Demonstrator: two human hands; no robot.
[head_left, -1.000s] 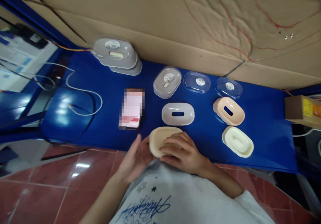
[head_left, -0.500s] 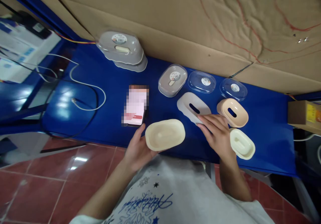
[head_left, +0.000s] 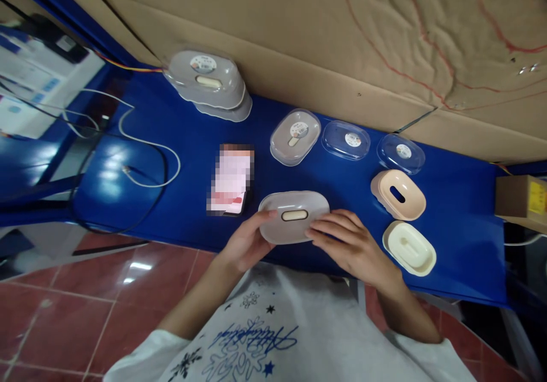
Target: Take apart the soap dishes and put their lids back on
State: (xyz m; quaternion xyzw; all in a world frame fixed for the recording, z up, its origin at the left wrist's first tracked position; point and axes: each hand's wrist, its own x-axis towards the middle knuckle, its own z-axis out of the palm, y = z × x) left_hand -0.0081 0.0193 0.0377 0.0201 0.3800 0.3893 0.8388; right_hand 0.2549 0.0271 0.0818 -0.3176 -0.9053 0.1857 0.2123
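Between my two hands is a grey oval soap dish tray [head_left: 280, 231], with a cream piece [head_left: 294, 215] showing through its slot. The cream base beneath it is hidden apart from that piece. My left hand [head_left: 250, 236] grips the left end, thumb over the rim. My right hand [head_left: 344, 242] closes its fingers on the right end. To the right on the table sit a peach tray [head_left: 410, 199] with a dark slot and a cream base [head_left: 404, 251]. Behind lie two clear lids [head_left: 335, 142] with round labels and a lidded grey soap dish [head_left: 282, 142].
A phone [head_left: 231, 182] with a blurred screen lies left of my hands on the blue table [head_left: 192, 148]. Stacked lidded grey dishes [head_left: 231, 94] stand at the back left against the cardboard wall [head_left: 265, 40]. Cables [head_left: 149, 185] curl at far left; a cardboard box [head_left: 519, 199] is at far right.
The grey tray has moved left from the table onto the cream base in my left hand. My right hand came across with it and still holds its right end.
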